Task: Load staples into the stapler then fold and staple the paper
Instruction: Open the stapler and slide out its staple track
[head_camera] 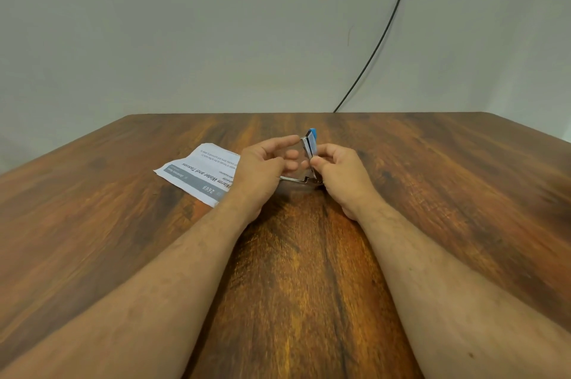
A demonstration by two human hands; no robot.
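Stapler [310, 148] hinged open at table [432, 193] centre, blue-tipped top arm standing toward 12 o'clock, pinched low by right hand [336, 173]; left hand [262, 164], fingers loosely spread, fingertip touching arm's upper end from 9 o'clock; paper [200, 173] flat at 9 o'clock.

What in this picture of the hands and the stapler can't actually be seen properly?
Head view, the only one:
- Staples: too small; hidden inside the opened stapler or behind fingers.
- Stapler base: mostly covered by the left hand and right hand.
- Printed paper: right part hidden under the left hand; small text unreadable.
- Black cable: cut off by the top edge.
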